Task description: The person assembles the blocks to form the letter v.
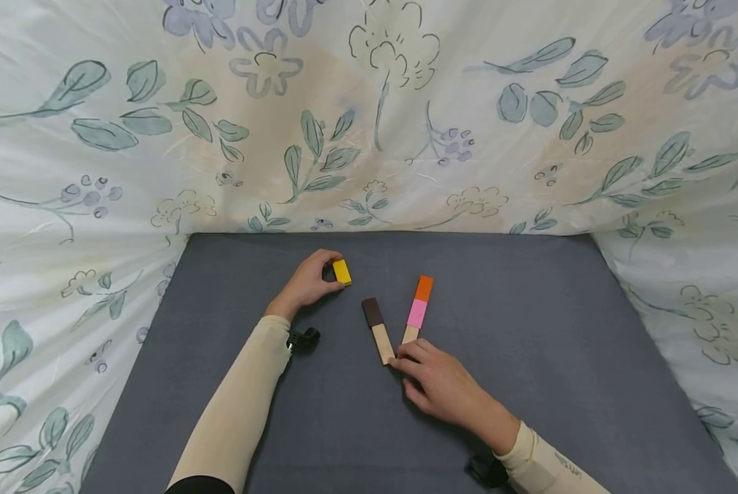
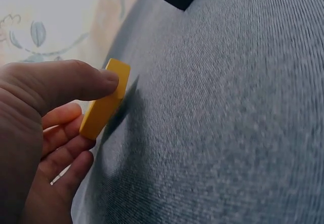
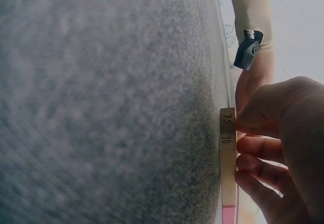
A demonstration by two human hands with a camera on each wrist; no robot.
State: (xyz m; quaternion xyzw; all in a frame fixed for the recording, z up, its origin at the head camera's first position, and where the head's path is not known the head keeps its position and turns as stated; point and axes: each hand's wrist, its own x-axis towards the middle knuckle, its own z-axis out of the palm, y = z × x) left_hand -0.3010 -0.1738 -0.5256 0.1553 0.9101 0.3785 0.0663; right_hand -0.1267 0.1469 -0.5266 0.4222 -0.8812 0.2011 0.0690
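Note:
My left hand (image 1: pixel 310 280) pinches a small yellow block (image 1: pixel 341 272) between thumb and fingers, close over the grey cloth. The left wrist view shows this yellow block (image 2: pixel 109 102) tilted, its shadow beside it. My right hand (image 1: pixel 449 385) rests its fingertips on the near ends of two rows of blocks that form a narrow V. The left row has a dark brown block (image 1: pixel 372 312) and a plain wooden block (image 1: pixel 383 344). In the right row are an orange block (image 1: pixel 424 288), a pink block (image 1: pixel 416 313) and another wooden block (image 1: pixel 409 334), partly hidden by fingers.
The grey cloth (image 1: pixel 529 309) covers the work surface. Behind it and at both sides hangs a white floral sheet (image 1: pixel 394 165). In the right wrist view, printed numbers 75 and 50 show on the wooden block ends (image 3: pixel 228 120). Dark wrist cameras sit below both hands.

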